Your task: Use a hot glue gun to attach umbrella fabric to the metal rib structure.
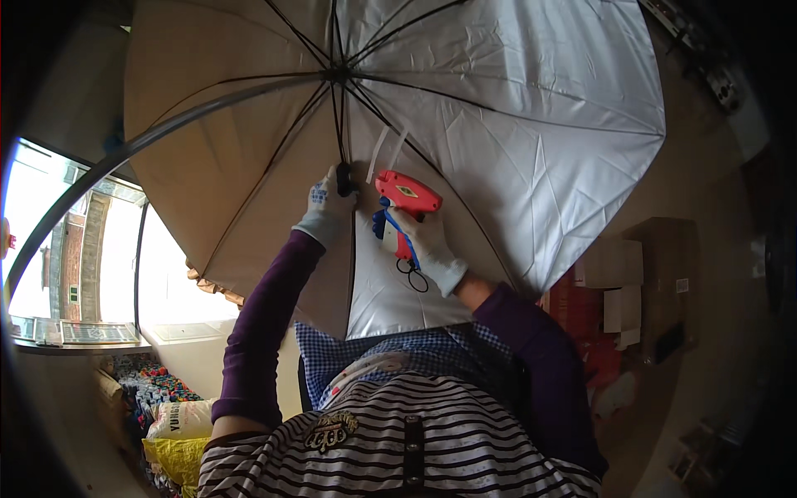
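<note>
An opened umbrella (531, 158) spreads in front of me, silver inner side toward me, its thin black ribs meeting at a dark hub. My left hand (328, 203), in a white glove, grips the umbrella at a small black piece (344, 178) on a rib, by a canopy seam; some fingers are hidden. My right hand (432, 245), also gloved, is closed around a red tagging gun (408, 192) with a blue trigger. Pale plastic strips (388, 153) stick up from the gun, and dark rings (413, 278) hang below its grip. The gun's nose points left, apart from my left hand.
The umbrella's dark shaft (149, 139) arcs out to the left. A bright window (116, 257) is at the left, with a white sack (181, 419) and a yellow bag (177, 458) below it. Cardboard boxes (660, 266) stand at the right. Checked blue cloth (328, 357) covers my lap.
</note>
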Action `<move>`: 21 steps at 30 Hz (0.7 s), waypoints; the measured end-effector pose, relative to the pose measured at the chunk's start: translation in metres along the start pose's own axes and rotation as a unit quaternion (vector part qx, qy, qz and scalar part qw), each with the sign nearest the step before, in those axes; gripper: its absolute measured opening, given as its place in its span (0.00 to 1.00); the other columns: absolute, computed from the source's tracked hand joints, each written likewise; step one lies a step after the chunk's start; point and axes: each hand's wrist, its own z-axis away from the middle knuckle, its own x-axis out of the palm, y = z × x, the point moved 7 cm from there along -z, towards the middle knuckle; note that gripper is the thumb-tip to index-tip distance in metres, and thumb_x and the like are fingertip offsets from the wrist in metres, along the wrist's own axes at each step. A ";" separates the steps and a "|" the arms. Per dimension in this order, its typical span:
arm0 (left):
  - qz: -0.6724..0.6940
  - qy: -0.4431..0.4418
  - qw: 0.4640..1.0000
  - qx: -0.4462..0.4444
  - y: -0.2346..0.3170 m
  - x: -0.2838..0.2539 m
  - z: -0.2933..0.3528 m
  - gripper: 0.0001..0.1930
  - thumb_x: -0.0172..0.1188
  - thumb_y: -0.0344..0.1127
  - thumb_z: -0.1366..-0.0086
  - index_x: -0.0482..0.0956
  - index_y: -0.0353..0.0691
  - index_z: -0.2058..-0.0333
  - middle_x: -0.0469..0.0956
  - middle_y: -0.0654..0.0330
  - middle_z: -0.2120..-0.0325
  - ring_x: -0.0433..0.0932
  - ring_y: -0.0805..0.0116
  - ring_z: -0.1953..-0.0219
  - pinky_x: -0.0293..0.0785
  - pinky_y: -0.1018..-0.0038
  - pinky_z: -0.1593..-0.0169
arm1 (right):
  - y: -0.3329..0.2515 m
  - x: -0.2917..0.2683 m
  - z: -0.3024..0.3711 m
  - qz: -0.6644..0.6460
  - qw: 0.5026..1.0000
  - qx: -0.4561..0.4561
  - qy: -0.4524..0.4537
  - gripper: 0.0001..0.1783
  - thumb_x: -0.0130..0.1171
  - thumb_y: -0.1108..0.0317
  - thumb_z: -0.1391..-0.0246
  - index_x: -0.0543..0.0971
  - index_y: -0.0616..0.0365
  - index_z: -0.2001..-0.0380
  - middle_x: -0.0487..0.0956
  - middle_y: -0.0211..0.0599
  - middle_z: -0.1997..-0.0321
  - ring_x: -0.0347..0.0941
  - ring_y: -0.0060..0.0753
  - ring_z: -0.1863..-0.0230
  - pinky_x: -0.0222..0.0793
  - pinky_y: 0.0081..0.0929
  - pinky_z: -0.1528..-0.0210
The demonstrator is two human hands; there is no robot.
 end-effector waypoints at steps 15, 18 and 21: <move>-0.074 -0.008 0.997 -0.017 -0.001 -0.004 0.017 0.29 0.64 0.40 0.47 0.68 0.43 0.46 0.78 0.46 0.58 0.78 0.44 0.57 0.74 0.59 0.53 | -0.058 0.004 -0.047 0.131 0.966 -0.217 0.044 0.06 0.62 0.72 0.51 0.79 0.59 0.68 0.76 0.26 0.78 0.72 0.15 0.75 0.69 0.19 0.70; -0.127 0.021 0.991 -0.044 -0.001 -0.016 0.012 0.29 0.63 0.42 0.46 0.68 0.43 0.46 0.78 0.46 0.58 0.78 0.44 0.57 0.75 0.59 0.53 | -0.039 0.014 -0.040 0.147 0.975 -0.167 0.002 0.07 0.62 0.70 0.51 0.79 0.59 0.68 0.75 0.24 0.79 0.71 0.15 0.76 0.67 0.19 0.72; -0.113 -0.017 0.992 -0.049 -0.005 -0.023 0.008 0.27 0.63 0.42 0.45 0.70 0.43 0.48 0.79 0.46 0.59 0.78 0.45 0.58 0.75 0.59 0.54 | -0.018 0.026 -0.042 0.110 0.990 -0.082 0.008 0.07 0.62 0.68 0.51 0.79 0.59 0.68 0.74 0.23 0.80 0.69 0.15 0.78 0.65 0.20 0.74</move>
